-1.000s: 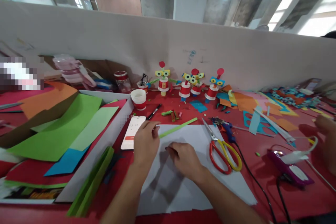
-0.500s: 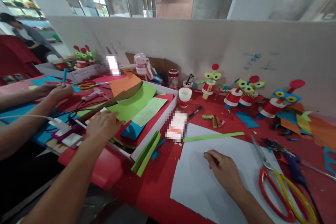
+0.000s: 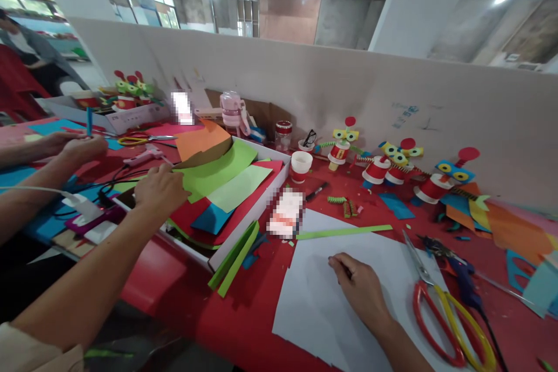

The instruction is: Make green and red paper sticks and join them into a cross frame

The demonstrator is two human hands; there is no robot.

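My left hand (image 3: 159, 190) reaches over the left side of a white box (image 3: 244, 233) of coloured paper, beside a bright green sheet (image 3: 222, 170). Its thumb stands apart from the bent fingers, and I see nothing gripped in it. My right hand (image 3: 360, 288) rests loosely closed on large white paper (image 3: 311, 302), with nothing visible in it. Beyond its fingers, a narrow green strip (image 3: 344, 232) lies across the paper's far edge. Large scissors with red and yellow handles (image 3: 429, 285) lie to its right. A folded green strip (image 3: 235, 258) leans on the box's near corner.
A co-worker's hands (image 3: 82, 148) hold a blue piece at left, near a power strip (image 3: 89, 220). Paper-cup figures (image 3: 340, 151) line the back of the red table. A phone (image 3: 285, 212), a paper cup (image 3: 300, 167) and a glue gun (image 3: 464, 279) lie around the white paper.
My left hand has moved back and slightly left over the box, away from its near side. The view has shifted a little to the right. My right hand stays resting on the white paper.
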